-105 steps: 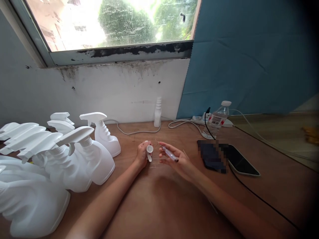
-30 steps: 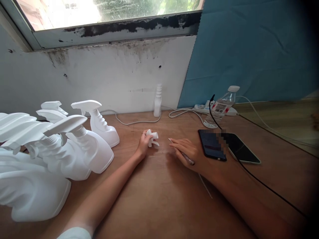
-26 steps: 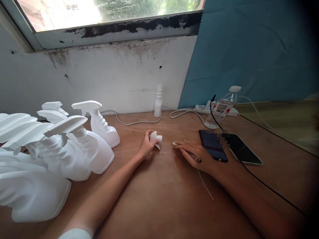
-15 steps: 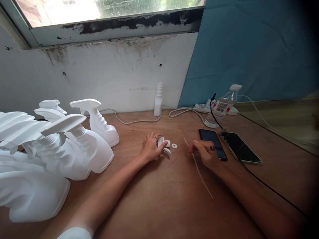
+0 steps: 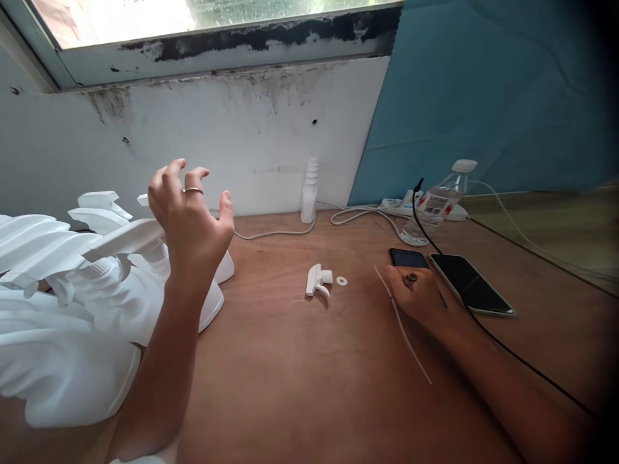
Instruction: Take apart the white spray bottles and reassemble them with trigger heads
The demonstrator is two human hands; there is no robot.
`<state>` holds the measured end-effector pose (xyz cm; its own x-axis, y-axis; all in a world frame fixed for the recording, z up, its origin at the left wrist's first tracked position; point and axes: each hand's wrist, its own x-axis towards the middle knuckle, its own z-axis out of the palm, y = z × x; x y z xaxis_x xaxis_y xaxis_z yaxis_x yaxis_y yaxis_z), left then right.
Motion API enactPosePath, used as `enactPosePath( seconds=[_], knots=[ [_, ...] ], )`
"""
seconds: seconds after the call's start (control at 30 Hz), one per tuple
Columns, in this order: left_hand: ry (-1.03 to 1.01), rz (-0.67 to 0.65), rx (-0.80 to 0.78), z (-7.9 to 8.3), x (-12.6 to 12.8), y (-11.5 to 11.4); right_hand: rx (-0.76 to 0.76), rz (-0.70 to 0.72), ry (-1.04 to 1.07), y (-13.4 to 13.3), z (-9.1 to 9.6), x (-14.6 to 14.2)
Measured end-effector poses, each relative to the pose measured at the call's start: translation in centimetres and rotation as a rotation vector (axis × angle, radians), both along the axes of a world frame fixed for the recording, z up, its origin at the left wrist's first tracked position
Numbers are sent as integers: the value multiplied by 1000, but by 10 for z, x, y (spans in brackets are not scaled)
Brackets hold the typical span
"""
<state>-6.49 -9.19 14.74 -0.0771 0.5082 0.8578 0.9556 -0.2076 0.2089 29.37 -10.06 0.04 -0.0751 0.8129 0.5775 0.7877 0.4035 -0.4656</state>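
My left hand (image 5: 186, 216) is raised above the table with its fingers spread, holding nothing, in front of the white spray bottles (image 5: 97, 283) at the left. A small white trigger sprayer head (image 5: 316, 281) lies loose on the wooden table (image 5: 290, 374), with a tiny white washer (image 5: 342, 281) beside it. My right hand (image 5: 418, 298) rests on the table as a fist closed on a thin pen-like tool. A thin white dip tube (image 5: 403, 325) lies along its left side.
Two dark phones (image 5: 459, 283) lie right of my right hand, one with a black cable. A clear water bottle (image 5: 432, 203), a power strip and white cords sit by the wall. A small white bottle (image 5: 309, 192) stands against the wall.
My left hand let go of the sprayer head and lifted up toward the left, over the spray bottles. My right hand slid right, next to the phones, still closed on the tool.
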Motion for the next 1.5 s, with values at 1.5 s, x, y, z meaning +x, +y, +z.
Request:
enactPosePath(
  seconds=[1.5],
  knots=[
    [-368, -978, -587, -30, 73, -34, -42, 389, 1357, -16, 142, -110]
  ],
)
